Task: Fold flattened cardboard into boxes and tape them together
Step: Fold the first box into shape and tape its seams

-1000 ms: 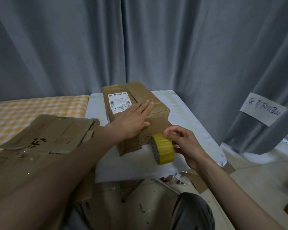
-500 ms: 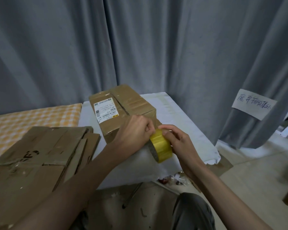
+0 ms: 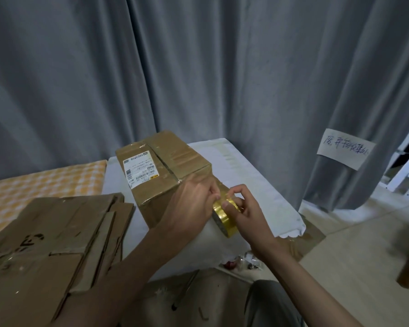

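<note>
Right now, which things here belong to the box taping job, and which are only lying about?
Belong to the job:
- cardboard box on the white table
- yellow tape roll, held by the right hand
- left hand, pinching at the tape end
- flattened cardboard stack

Lying about:
- handwritten paper note on the grey curtain
- orange checked cloth
- small litter on the floor

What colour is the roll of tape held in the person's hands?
Yellow with a shiny, golden look; the roll of tape shows best in the head view.
</note>
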A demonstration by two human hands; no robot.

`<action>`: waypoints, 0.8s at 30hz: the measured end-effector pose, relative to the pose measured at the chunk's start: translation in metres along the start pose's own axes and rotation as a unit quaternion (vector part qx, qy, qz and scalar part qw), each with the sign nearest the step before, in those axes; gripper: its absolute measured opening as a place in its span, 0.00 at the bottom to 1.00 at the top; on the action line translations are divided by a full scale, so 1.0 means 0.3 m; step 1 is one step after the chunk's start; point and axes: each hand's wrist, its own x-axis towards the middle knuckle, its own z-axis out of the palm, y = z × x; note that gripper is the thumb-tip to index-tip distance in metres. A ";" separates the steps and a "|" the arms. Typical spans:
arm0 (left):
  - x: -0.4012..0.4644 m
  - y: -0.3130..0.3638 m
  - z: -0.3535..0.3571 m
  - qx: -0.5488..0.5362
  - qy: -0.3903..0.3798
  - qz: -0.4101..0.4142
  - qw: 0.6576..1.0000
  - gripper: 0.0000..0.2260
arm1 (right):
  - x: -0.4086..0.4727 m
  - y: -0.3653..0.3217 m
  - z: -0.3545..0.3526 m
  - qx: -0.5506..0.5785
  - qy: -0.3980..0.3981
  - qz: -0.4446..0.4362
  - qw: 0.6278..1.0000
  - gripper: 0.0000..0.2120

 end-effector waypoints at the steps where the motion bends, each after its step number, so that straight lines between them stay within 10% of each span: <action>1: 0.001 -0.008 -0.004 -0.021 0.004 -0.013 1.000 0.05 | -0.001 0.003 -0.008 0.002 -0.012 -0.004 1.000 0.05; 12: 0.045 -0.022 0.074 0.022 -0.083 -0.091 0.992 0.04 | -0.046 0.017 -0.075 -0.101 -0.046 -0.061 0.992 0.06; 16: 0.041 -0.007 0.068 0.118 -0.060 -0.046 0.990 0.28 | 0.030 0.048 -0.120 -0.198 0.023 -0.076 0.977 0.13; 24: -0.008 -0.230 -0.113 0.122 -0.027 -0.015 0.992 0.21 | 0.164 0.216 -0.170 -0.457 0.037 0.030 0.888 0.10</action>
